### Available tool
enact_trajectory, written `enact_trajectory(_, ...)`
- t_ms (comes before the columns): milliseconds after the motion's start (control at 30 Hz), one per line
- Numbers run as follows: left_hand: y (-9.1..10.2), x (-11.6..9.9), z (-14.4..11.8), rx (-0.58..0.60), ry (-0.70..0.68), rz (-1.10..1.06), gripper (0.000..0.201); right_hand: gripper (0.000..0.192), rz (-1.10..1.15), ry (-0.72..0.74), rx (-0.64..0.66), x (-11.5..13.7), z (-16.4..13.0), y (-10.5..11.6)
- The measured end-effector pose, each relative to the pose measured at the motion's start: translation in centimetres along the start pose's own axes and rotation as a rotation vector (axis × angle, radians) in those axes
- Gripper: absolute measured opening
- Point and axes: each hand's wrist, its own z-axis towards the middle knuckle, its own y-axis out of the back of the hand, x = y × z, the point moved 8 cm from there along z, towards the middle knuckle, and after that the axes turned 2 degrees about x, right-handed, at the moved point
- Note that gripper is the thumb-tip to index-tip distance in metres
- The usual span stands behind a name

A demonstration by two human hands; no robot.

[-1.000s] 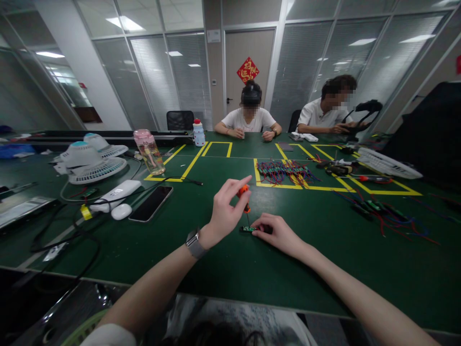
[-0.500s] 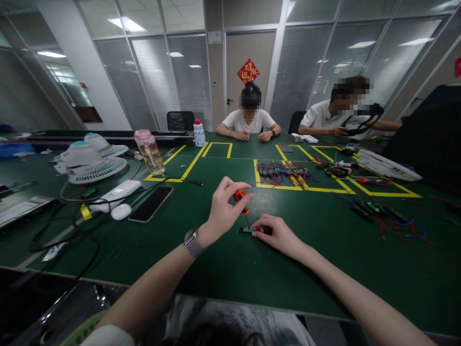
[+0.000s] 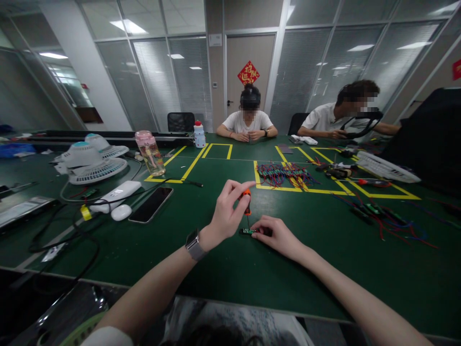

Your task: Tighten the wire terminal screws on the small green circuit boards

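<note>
A screwdriver (image 3: 248, 205) with an orange and black handle stands nearly upright, its thin shaft pointing down. My left hand (image 3: 228, 210), wearing a wristwatch, has thumb and fingers around the handle. Below the shaft's tip lies a small green circuit board (image 3: 247, 231) with a dark end, flat on the table. My right hand (image 3: 272, 231) rests on the table and pinches the board's right end, which its fingers partly hide. Whether the tip sits in a screw is too small to tell.
Several wired circuit boards (image 3: 284, 173) lie in a yellow-taped area ahead, with more wired boards (image 3: 378, 211) at the right. A phone (image 3: 151, 204), a white power strip (image 3: 117, 194) and a pink-lidded bottle (image 3: 150, 154) stand or lie left. Two people sit across the green table (image 3: 201, 274).
My left hand has shifted slightly right and down, with its fingers closer around the screwdriver. The screwdriver is more upright. My right hand and the board stay in place.
</note>
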Motion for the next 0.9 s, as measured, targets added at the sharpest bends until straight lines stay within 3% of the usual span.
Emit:
enact_trajectory(133, -0.30, 0.25, -0.13, 0.010, 0.004, -0.057, 0.038, 0.011, -0.007, 0.004, 0.007, 0.12, 0.04, -0.01)
enact_trajectory(333, 0.03, -0.12, -0.15, -0.021, -0.018, 0.026, 0.025, 0.011, -0.008, -0.006, 0.005, 0.16, 0.04, 0.05)
enact_trajectory(500, -0.20, -0.04, -0.17, 0.003, -0.005, -0.034, 0.036, 0.011, -0.005, -0.003, 0.007, 0.04, -0.03, 0.01)
enact_trajectory(700, 0.21, -0.29, 0.12, -0.010, -0.015, 0.052, 0.023, 0.011, -0.006, 0.004, 0.005, -0.08, -0.04, -0.05)
enact_trajectory(900, -0.07, -0.40, -0.21, -0.015, -0.061, -0.016, 0.035, 0.010, -0.013, 0.000, 0.005, 0.10, 0.03, 0.07)
